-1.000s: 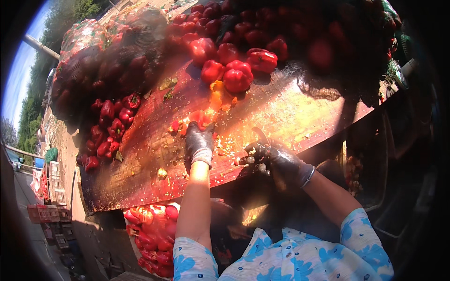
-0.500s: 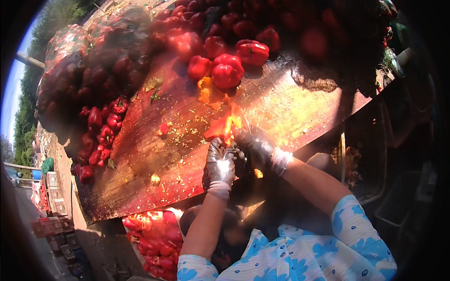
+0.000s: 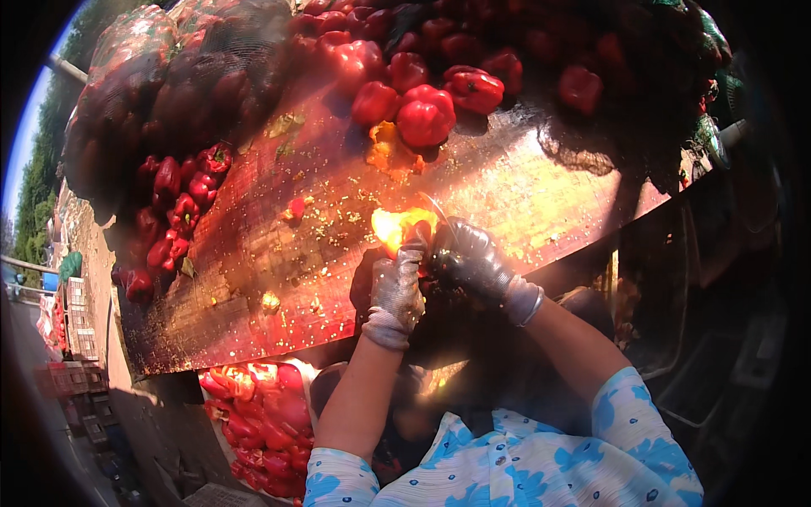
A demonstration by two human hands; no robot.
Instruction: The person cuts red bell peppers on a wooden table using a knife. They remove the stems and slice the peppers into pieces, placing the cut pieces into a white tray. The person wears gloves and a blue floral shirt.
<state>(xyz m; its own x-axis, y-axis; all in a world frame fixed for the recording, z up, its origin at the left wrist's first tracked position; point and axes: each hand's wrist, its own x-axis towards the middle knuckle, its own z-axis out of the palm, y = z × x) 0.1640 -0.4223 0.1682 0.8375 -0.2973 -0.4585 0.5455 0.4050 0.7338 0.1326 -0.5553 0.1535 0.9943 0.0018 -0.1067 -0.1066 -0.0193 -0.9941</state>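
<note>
My left hand [image 3: 395, 296], in a pale grey-white glove, is closed around an opened bell pepper [image 3: 397, 226], its inner side glaring yellow-orange in the sun. Close beside it, my right hand [image 3: 477, 260], in a darker, wet-looking glove, is closed with its fingers toward the pepper. A thin, curved, blade-like sliver [image 3: 434, 205] rises by the right fingertips; whether it is a knife is hard to make out. Both hands are over the near edge of a seed-strewn wooden board [image 3: 279, 253]. Beyond them lies an orange pepper scrap [image 3: 390, 150] next to a whole red bell pepper [image 3: 426, 116].
Red peppers [image 3: 355, 63] are heaped along the board's far side, with mesh sacks [image 3: 211, 84] at far left. More peppers [image 3: 177, 203] lie at the board's left. Below the near edge stands a container of cut red peppers [image 3: 266, 422]. Crates [image 3: 80, 317] stand farther left.
The opened pepper has turned in my left hand, now showing its bright inside. My left hand has tilted and my right fingers have come up beside the pepper. The whole view has shifted slightly.
</note>
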